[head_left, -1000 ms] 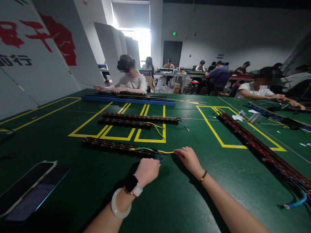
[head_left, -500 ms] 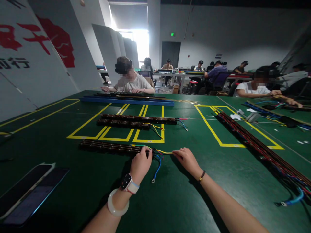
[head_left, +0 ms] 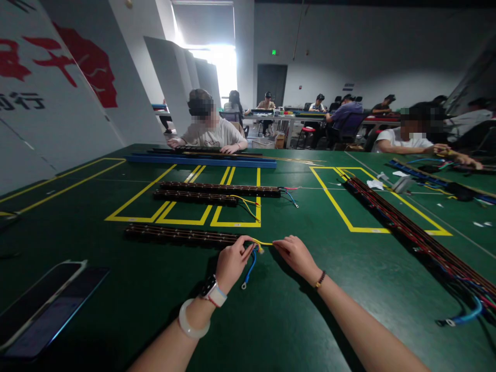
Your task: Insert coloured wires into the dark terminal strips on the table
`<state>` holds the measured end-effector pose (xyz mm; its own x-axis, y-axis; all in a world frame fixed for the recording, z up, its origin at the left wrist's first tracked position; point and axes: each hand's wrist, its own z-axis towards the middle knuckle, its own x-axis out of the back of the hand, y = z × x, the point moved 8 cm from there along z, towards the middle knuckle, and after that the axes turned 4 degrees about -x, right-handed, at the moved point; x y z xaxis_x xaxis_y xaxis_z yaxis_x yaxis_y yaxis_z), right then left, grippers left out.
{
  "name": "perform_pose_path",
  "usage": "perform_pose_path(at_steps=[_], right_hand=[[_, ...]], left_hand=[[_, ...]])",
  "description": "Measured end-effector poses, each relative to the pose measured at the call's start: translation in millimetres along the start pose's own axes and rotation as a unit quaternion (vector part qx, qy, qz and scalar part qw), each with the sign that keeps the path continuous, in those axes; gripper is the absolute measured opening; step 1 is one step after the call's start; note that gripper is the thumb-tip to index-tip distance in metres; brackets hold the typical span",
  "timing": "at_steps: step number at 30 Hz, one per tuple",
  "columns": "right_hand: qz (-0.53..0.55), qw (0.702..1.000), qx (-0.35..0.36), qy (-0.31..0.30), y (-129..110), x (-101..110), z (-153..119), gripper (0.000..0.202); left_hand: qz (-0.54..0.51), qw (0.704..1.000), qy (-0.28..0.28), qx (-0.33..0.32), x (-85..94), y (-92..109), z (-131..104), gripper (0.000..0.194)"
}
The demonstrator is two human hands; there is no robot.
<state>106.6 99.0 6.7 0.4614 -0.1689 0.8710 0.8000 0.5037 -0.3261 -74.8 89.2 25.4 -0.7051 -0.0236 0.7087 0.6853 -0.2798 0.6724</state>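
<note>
While its left part runs off toward the yellow outlines, the near bar ends at the left hand; it lies on the green table, in front of the wearer, dark, with a row of pale spots. From its right end come a yellow wire and a blue wire, the latter trailing toward the wearer, ring lug at the tip.

Left hand: thumb and forefinger brought close together by a short yellow end; grip on it cannot be told. Other fingers bent, partly hidden. Watch and pale bangle on that arm. Right hand: thumb and forefinger pinching the yellow wire's far end, remaining fingers curled. Beaded bracelet at the wrist.

Beyond the near bar, a longer bar and a shorter bar lie side by side across the yellow outlines, wires at their right ends. Further back, a blue rail. Off to the left, two phone-like slabs, edges overlapping. To the right, a long wired bar slants toward the wearer, paper scraps near its far end.

Across the table, a person sits behind the blue rail; another person works at far right.
</note>
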Motion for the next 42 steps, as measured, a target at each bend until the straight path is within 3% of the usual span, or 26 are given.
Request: perform_pose_path(at_steps=[4,12,18,22,27,35,40,42], right_hand=[[-0.002,1.0,-0.004,-0.001,1,-1,0,0.02],[0.054,0.995,-0.083,-0.006,5,5,0,0.021],[0.047,0.992,-0.107,-0.038,-10,6,-4,0.036],[0.065,0.989,-0.126,-0.051,-14,0,-6,0.014],[0.099,0.984,-0.141,-0.033,-12,-4,-7,0.007],[0.016,0.993,-0.116,0.027,-17,1,-6,0.005],[0.028,0.994,-0.098,0.038,-18,-2,-6,0.009],[0.034,0.995,-0.087,0.043,-19,-1,-7,0.011]], left_hand=[[0.158,0.986,-0.031,-0.048,-6.9,13,-1,0.033],[0.193,0.977,-0.084,-0.035,-10.4,16,-9,0.037],[0.106,0.989,-0.097,0.031,-11.6,15,-15,0.033],[-0.041,0.991,-0.102,0.075,-18.7,8,-16,0.032],[-0.26,0.94,-0.151,0.161,-39.4,-5,-17,0.028],[-0.409,0.878,-0.124,0.217,-35.3,-4,-20,0.018],[-0.556,0.777,-0.149,0.256,-46.9,5,-25,0.016],[-0.574,0.759,-0.171,0.255,-50.4,8,-27,0.017]])
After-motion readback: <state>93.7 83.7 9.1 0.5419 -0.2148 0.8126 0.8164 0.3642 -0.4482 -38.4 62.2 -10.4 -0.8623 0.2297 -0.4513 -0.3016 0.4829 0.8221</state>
